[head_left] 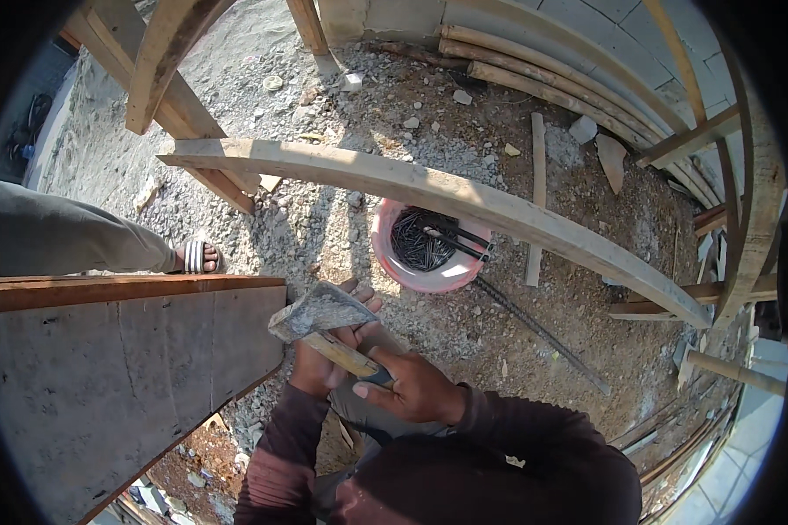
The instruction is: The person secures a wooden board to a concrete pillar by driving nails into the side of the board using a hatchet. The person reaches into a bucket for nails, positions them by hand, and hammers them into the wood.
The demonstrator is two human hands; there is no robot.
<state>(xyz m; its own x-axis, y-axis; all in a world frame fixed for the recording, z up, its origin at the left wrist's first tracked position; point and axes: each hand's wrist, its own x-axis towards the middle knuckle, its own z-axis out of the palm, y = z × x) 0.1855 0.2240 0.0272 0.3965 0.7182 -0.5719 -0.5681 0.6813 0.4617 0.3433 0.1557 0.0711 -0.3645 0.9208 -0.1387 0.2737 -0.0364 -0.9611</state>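
Note:
A hatchet (pixel 322 312) with a worn grey metal head and a wooden handle is held in front of me. My right hand (pixel 409 385) is wrapped round the lower, dark part of its handle. Behind and beneath the hatchet, my left hand (pixel 322 360) lies palm up with fingers stretched out past the metal head. The hatchet hides part of that palm. Farther off, a pinkish bucket (pixel 387 262) holds many dark nails (pixel 418 241) and a tool with two black handles (pixel 455 238).
A wooden beam (pixel 394 182) crosses over the bucket. A large board (pixel 140 376) stands close on the left, with another person's sandalled foot (pixel 200 257) beyond. A ribbed steel bar (pixel 547 339) lies on rubble. Poles (pixel 552 83) lie along the block wall (pixel 578 26).

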